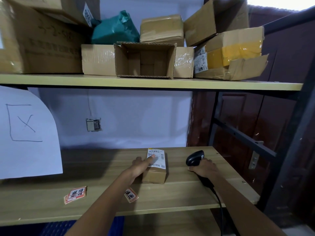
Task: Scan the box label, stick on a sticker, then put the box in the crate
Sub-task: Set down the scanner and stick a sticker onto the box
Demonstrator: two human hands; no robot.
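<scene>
— wooden shelf [102, 169] on a dark metal rack [245, 135], pale wall behind; what sits on it?

— small cardboard box [156, 174] near the middle, white label [156, 158] facing up. loose sticker [130, 195] just in front of it, partly under the left forearm. small pile of the same stickers [75, 195] further left, well apart from the box.

— and the hands?

— left hand [140, 165] resting on the box, index finger stretched out with its tip touching the label, other fingers curled against the box's left side. right hand [203, 167] wrapped around the handle of a black scanner [195, 159], fingers clamped on it, scanner head raised and lying just right of the box, apart from it. black cable [219, 206] trailing back off the shelf edge.

— anything else around?

— white sheet of paper [29, 132] at the left with a pencilled square and cross. upper shelf [153, 82] stacked with cardboard boxes, one open carton [144, 60] facing forward, green bag [115, 28] behind. something blue [56, 228] below the shelf edge, too cut off to tell what.
</scene>
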